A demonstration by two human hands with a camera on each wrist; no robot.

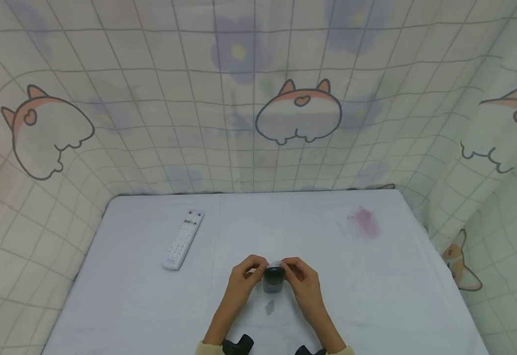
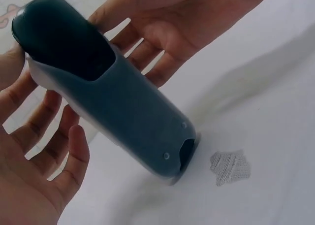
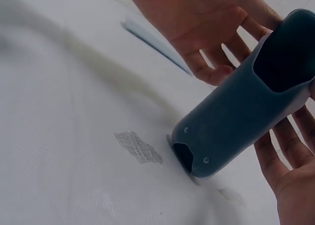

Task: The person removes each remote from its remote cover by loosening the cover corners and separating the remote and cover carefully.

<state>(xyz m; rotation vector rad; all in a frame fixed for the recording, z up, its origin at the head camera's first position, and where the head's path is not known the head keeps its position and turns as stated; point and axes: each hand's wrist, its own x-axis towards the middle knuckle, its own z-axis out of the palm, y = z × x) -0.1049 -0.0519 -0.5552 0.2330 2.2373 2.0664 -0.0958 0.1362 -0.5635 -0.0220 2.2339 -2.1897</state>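
Observation:
A grey-blue holder (image 2: 113, 107) stands tilted with its lower end at the white tabletop, between both hands. A dark device with a rounded end (image 2: 59, 33) sits in its open upper part. My left hand (image 1: 242, 280) grips the upper end from the left, thumb by the rim and other fingers spread behind. From the right my right hand (image 1: 302, 283) pinches the same end, its thumb at the edge of the dark device. A notch and two small round marks show near the holder's lower end. The holder's back is hidden.
A white remote control (image 1: 183, 240) lies at the left of the table. Close to the holder is a small grey patch (image 1: 270, 307) on the cloth. A pink stain (image 1: 365, 222) marks the back right. Patterned curtains (image 1: 240, 123) enclose the table's back and sides.

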